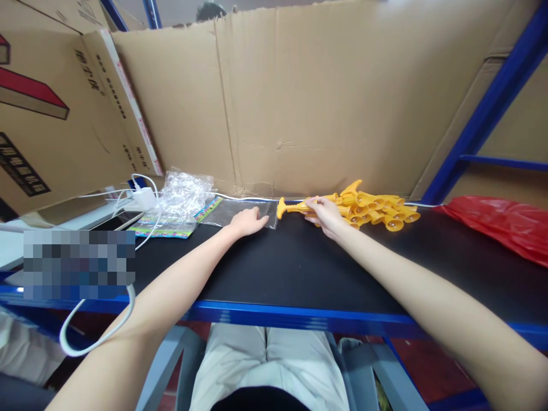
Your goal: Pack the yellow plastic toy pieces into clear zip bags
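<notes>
My left hand (pixel 249 221) lies on a clear plastic bag (pixel 218 212) with a colourful printed header, thumb and forefinger apart. In my right hand (pixel 325 216) is a yellow plastic toy (pixel 293 208), gripped around its thin stem. Its T-shaped end points left towards the bag's clear end; its other end is hidden by my hand and the pile. Right behind that hand is a heap of similar yellow toys (pixel 379 210) with flared, cup-like ends facing right and towards me.
Crumpled clear bags (pixel 182 197) with printed headers lie at left, beside a white charger (pixel 145 197), cables and a phone (pixel 115 221). A red plastic bag (pixel 499 220) is at right. Cardboard (pixel 325 103) walls the back. The black tabletop (pixel 295 274) has a blue front edge.
</notes>
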Motion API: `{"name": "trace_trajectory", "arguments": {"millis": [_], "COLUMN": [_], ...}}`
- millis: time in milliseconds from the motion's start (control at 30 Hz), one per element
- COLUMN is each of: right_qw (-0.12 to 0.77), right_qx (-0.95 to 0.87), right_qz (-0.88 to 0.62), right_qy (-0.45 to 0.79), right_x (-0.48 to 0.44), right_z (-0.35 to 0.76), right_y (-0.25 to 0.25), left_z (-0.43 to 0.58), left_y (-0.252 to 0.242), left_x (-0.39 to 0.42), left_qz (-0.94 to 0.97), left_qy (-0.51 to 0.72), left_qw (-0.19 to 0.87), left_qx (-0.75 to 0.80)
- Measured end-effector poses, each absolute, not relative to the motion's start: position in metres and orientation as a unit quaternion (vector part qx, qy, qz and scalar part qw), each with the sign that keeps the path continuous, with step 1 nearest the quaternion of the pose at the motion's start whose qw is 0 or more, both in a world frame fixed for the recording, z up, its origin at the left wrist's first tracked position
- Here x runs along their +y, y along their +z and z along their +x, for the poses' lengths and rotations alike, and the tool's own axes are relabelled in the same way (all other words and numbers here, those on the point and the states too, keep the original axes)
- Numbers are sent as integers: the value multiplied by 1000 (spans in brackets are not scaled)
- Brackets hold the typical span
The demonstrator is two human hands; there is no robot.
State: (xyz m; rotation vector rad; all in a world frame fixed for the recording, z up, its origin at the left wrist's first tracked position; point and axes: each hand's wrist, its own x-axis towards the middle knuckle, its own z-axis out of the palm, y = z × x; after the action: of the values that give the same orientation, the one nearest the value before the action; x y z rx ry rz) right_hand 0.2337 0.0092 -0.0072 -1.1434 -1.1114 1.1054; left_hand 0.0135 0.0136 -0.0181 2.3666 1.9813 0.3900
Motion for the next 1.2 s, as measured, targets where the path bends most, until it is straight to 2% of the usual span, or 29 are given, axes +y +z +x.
{"name": "trace_trajectory", "arguments": {"millis": [167,333,667,800,967,1067,1200], "right_qw": [512,494,455,397,318,299,279], "right_qx": [-557,-606,-669,-761,-861,-871,-875], "right_qz": [-504,-475,-422,-403,-378,-378,-384], "right_qy": [416,403,410,317,123,102,92], "right_x": [12,10,9,8,3,1,-2], "right_z": [233,233,229,228,228,226,224], "right_y": [-14,-18,-25,-32,-29,-25,-21], "left_z": [18,22,37,37,13,-14,-43], "left_y": [-18,-20,-20,-16,-7,-10,-22], "left_x": [10,8,-6,-7,12,30,48], "left_qz": [758,771,849,872,757,667,631], "left_qy": [115,122,205,224,268,263,189], "left_qw": [5,-23,-60,-38,-84,-73,11], "left_qx": [642,625,483,433,590,694,752]}}
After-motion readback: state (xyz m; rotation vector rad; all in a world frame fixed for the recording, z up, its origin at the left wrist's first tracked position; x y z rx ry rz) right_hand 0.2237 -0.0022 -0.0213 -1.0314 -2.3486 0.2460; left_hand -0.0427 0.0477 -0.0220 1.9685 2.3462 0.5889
